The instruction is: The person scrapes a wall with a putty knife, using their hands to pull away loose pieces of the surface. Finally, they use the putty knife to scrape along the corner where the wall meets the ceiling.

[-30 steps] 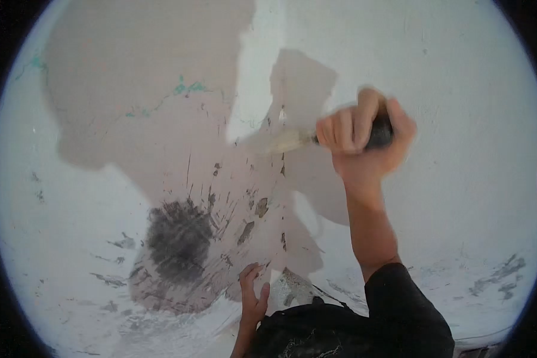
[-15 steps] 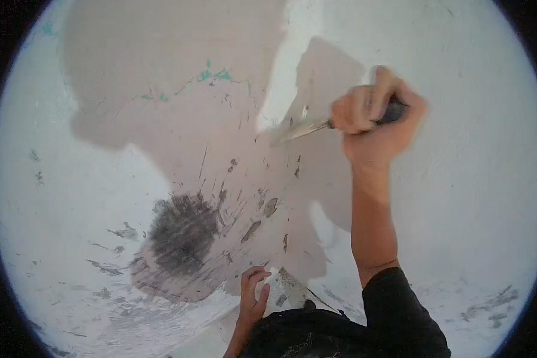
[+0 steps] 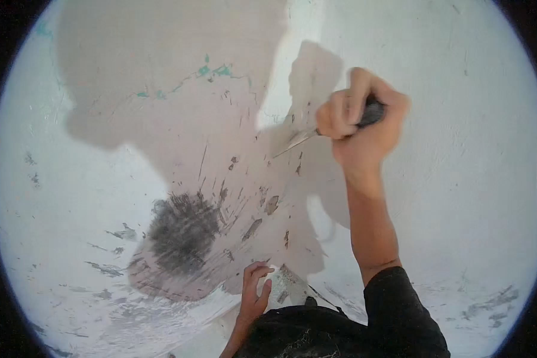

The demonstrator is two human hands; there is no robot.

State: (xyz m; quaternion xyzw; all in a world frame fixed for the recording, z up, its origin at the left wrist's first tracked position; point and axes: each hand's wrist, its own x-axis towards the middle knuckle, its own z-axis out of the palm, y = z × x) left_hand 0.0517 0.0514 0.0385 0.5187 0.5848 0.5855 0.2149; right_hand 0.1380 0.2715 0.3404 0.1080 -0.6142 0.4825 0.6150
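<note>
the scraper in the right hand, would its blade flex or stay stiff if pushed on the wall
The blade looks thin, so it may flex slightly. The dark, rounded handle might roll if set down.

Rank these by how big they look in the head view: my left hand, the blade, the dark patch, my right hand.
Largest to smallest:
1. Right hand
2. Dark patch
3. Left hand
4. Blade

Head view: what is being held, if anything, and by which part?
The right hand grips a scraper by its dark handle. Nothing can be seen in the left hand.
</note>
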